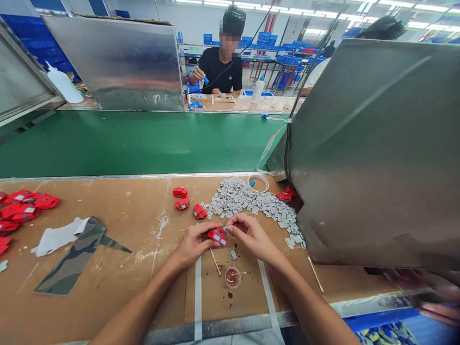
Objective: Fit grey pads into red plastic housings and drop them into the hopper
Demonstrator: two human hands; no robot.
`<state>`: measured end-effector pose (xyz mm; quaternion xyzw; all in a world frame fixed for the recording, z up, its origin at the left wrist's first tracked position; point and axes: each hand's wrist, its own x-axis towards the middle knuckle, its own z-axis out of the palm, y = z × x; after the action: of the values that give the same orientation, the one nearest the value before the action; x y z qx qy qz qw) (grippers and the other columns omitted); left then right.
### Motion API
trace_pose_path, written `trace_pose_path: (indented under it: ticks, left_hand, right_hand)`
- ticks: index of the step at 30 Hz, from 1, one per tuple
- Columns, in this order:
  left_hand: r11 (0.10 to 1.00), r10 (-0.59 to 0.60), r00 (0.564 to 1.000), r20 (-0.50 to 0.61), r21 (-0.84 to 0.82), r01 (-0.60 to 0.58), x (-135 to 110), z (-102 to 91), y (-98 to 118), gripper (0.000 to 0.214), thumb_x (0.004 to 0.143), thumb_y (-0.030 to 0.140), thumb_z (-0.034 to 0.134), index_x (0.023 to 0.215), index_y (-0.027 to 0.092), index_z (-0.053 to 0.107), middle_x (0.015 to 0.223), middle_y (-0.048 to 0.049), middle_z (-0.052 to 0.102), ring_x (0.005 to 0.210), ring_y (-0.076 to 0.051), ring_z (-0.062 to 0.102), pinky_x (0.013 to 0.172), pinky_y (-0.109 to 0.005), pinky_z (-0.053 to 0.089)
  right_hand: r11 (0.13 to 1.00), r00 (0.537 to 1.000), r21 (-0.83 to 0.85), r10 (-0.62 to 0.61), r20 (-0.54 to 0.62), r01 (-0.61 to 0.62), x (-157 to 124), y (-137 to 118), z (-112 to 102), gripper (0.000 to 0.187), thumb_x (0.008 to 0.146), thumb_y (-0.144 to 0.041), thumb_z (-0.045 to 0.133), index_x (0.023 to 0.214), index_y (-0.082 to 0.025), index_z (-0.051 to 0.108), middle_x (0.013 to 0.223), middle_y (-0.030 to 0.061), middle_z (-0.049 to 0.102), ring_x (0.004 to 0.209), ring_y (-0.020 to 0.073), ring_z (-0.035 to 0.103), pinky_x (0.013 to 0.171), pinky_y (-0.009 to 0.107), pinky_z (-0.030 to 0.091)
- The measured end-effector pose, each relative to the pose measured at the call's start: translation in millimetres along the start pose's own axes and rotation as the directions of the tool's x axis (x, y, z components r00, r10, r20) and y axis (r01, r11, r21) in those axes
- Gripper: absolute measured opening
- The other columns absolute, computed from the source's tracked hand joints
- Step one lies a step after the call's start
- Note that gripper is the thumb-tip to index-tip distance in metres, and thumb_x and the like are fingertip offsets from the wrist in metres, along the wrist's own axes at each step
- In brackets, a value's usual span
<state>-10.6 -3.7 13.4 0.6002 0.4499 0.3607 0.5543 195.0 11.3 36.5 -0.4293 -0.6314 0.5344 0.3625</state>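
My left hand [196, 243] grips a small red toy car body [217, 236] with pale window patches. At its right end, my right hand [247, 232] pinches a small grey piece [226, 229], mostly covered by the fingertips. Below the hands lie a loose grey tile [233, 255], a cotton swab [215, 262] and a small clear cup [232, 278] of brownish liquid with a stick in it. Beyond them spreads a heap of grey tiles [237, 197]. Several red car bodies [182, 204] sit to its left.
A tape roll [258, 183] rests on the heap's far edge. Camouflage cloth [74, 258] and a pile of red bodies [21, 208] lie left. A big metal panel [377, 158] blocks the right. Past the green belt [143, 143], a person [224, 67] holds a blue piece.
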Motion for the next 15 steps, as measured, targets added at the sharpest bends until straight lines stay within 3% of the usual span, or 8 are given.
trace_pose_path:
  ticks: [6, 15]
  left_hand:
    - [0.998, -0.003, 1.000, -0.008, 0.067, 0.003, -0.3, -0.9, -4.4, 0.040, 0.072, 0.019, 0.074, 0.112, 0.015, 0.074, 0.106, -0.0083, 0.077, 0.096, -0.023, 0.069, 0.089, -0.032, 0.052]
    - [0.993, 0.037, 0.999, 0.008, 0.114, -0.038, -1.1, -1.0, -2.9, 0.039, 0.073, 0.023, 0.075, 0.112, 0.016, 0.074, 0.104, -0.0071, 0.078, 0.092, -0.022, 0.069, 0.085, -0.029, 0.051]
  right_hand:
    - [0.997, 0.999, -0.079, 0.005, 0.050, -0.001, -1.0, 3.6, 2.2, 0.018, 0.090, -0.034, 0.058, 0.083, -0.018, 0.062, 0.074, 0.0008, 0.064, 0.066, 0.0139, 0.057, 0.062, 0.024, 0.044]
    - [0.987, 0.999, -0.152, -0.038, 0.026, 0.041, -1.1, 10.5, 10.5, 0.013, 0.092, -0.028, 0.053, 0.084, -0.018, 0.057, 0.076, 0.0013, 0.061, 0.067, 0.0141, 0.052, 0.062, 0.025, 0.040]
